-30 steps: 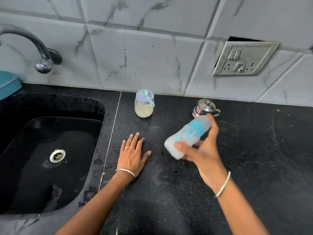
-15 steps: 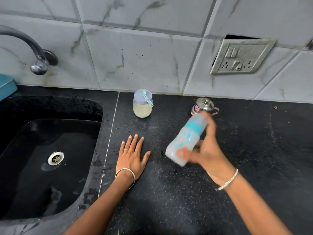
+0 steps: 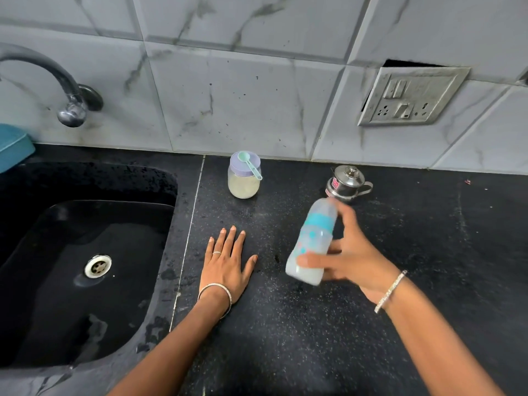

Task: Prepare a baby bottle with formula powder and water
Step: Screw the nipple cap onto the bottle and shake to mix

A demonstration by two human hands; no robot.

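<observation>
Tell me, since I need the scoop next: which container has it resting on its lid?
The jar with the purple lid, near the wall. The green scoop lies across it; the steel pot and bottle carry none.

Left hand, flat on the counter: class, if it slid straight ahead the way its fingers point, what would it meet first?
Probably the powder jar with the scoop on its lid. The left hand points toward the wall, slightly right, and only bare counter lies between. It might instead pass just left of the jar.

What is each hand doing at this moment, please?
Left hand: open, flat on the countertop, holding nothing.
Right hand: closed around the baby bottle, which is tilted and off the counter.
</observation>
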